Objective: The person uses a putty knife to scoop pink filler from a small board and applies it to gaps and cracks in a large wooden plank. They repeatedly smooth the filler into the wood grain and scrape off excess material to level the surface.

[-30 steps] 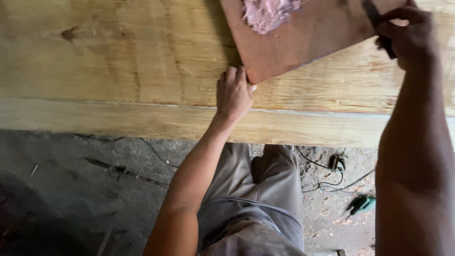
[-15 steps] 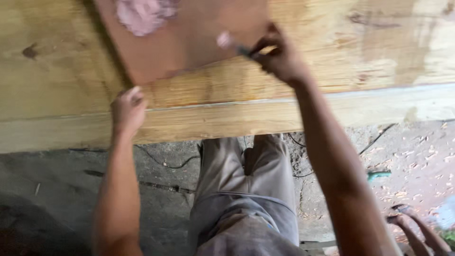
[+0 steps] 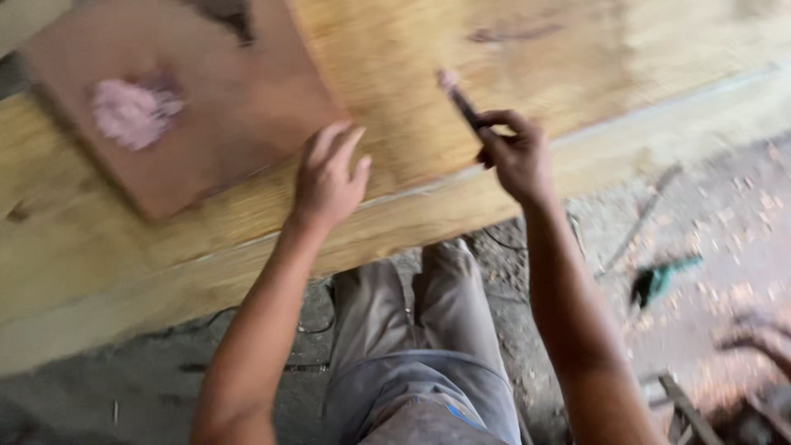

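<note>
My left hand [image 3: 328, 177] rests flat, fingers spread, on a big pale wooden slab [image 3: 494, 74], just right of a reddish-brown board [image 3: 231, 107]. That board lies on the slab and carries a lump of pink putty [image 3: 132, 111]. My right hand [image 3: 515, 156] grips a thin dark-handled putty knife [image 3: 460, 99] whose tip has pink putty on it. The tool points up and left over the bare slab. The picture is blurred by motion.
Below the slab's front edge [image 3: 247, 264] are my legs in grey trousers [image 3: 412, 354] on a dirt floor with wood chips. A green tool [image 3: 663, 278] and cables lie on the floor at right. Another person's hand [image 3: 762, 338] shows at the far right.
The view has swung right, so the reddish board now sits far left. My left hand left the board's corner and lies on the slab. My right hand brought the putty-tipped knife off the board.
</note>
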